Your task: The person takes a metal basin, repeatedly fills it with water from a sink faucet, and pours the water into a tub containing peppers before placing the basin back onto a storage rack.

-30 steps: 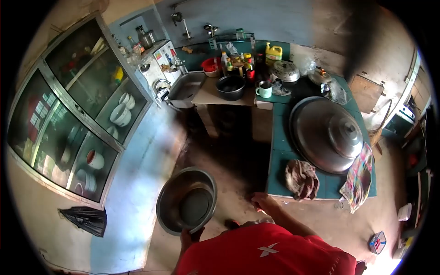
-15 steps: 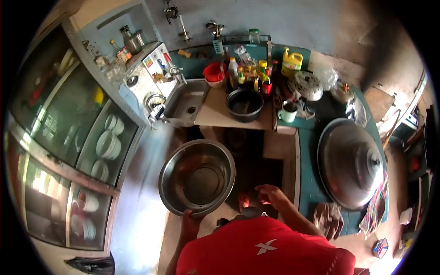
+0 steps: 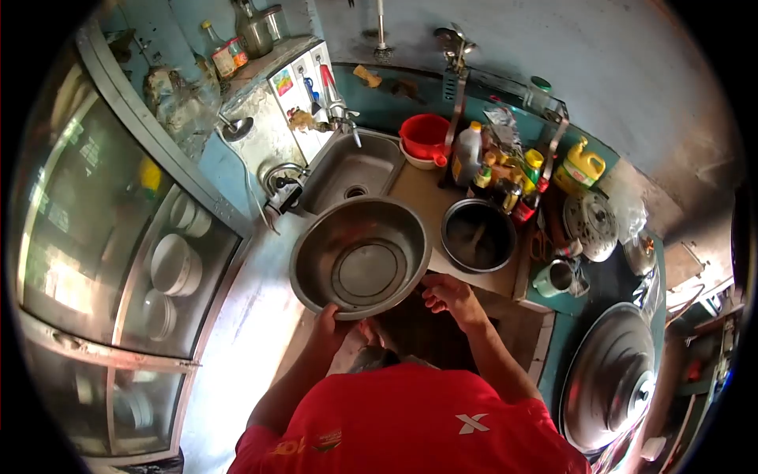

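A wide steel basin [image 3: 371, 268] hangs in front of me at the sink's near edge, its inside facing up. My left hand [image 3: 330, 320] is closed on its near rim, thumb on the upper side. My right hand [image 3: 446, 295] is just off the basin's right side, fingers loosely bent and apart, fingertips right by the rim. Beyond the basin is the steel sink [image 3: 379, 154], with a tap [image 3: 345, 118] over it. A black pot [image 3: 478, 235] stands on the counter to the right of the basin.
A red bowl [image 3: 424, 136] and several bottles [image 3: 467, 150] crowd the back counter. To the right are a green mug [image 3: 554, 278], a patterned lid [image 3: 591, 225] and a large domed metal lid [image 3: 608, 379]. A glass-door cabinet [image 3: 185, 316] borders the left.
The view has turned left and come closer to the sink. The basin has moved toward the sink in my left hand, and my right hand has come up close to its rim.
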`<state>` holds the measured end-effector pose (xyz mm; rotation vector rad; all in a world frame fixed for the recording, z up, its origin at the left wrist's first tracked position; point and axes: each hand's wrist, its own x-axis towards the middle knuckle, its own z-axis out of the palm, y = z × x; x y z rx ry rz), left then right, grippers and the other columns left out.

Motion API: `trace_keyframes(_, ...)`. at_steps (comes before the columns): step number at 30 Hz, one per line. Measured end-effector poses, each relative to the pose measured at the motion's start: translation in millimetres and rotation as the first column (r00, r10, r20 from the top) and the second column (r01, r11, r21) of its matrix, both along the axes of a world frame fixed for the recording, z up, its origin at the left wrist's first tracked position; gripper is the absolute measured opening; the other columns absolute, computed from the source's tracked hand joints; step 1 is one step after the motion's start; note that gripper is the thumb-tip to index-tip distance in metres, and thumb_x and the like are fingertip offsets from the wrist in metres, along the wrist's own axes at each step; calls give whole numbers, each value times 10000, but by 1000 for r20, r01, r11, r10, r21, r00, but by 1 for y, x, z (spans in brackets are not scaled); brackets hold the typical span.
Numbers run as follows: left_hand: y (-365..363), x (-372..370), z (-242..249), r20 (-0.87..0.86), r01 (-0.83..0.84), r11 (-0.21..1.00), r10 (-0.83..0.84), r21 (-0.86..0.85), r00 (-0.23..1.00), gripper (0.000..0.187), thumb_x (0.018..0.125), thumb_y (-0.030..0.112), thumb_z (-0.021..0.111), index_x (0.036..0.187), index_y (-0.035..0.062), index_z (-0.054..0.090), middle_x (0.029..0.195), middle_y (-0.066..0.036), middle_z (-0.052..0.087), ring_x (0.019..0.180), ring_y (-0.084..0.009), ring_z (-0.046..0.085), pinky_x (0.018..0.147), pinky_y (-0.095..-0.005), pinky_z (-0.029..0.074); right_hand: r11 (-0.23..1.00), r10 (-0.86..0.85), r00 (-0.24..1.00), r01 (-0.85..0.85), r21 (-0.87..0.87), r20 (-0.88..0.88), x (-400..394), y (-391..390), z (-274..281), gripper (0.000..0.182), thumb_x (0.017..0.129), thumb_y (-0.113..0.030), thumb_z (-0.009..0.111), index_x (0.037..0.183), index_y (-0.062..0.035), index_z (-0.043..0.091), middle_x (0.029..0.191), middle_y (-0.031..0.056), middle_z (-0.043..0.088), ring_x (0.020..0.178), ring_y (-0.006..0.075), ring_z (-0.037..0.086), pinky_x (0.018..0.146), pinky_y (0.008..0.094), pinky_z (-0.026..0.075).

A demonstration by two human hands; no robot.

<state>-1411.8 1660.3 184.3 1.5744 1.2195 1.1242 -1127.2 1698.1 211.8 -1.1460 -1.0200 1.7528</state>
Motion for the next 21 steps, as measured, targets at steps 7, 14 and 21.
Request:
trace_keyframes(7, 123, -35, -31, 726, 338, 653, 522, -678, 448, 237, 831, 78, 473, 1047, -21, 475, 1019, -137, 550, 896, -251, 575, 754, -371, 506, 980, -17, 988, -14, 200, 152, -48, 133, 41, 305, 830, -162, 492, 1077, 13, 526, 905, 42, 578, 792, 120, 553, 678, 242, 454)
trace_keyframes(14, 195, -65, -72, 641, 254, 671, 424, -697, 639, 292, 823, 155, 468, 1044, -37, 479, 1013, -143, 553, 867, -272, 586, 713, -383, 521, 934, -104, 940, -20, 357, 325, -103, 279, 62, 247, 834, -138, 449, 1002, -4, 570, 888, 45, 595, 764, 125, 561, 664, 250, 451)
trace_keyframes(21, 227, -72, -99, 253, 69, 878, 60, -474, 966, 186, 859, 125, 455, 949, 5, 565, 871, -95, 610, 758, -174, 600, 663, -298, 501, 850, -155, 820, -174, 497, 551, -143, 439, 20, 228, 830, -181, 452, 930, -49, 608, 803, 100, 626, 768, 209, 606, 688, 312, 461)
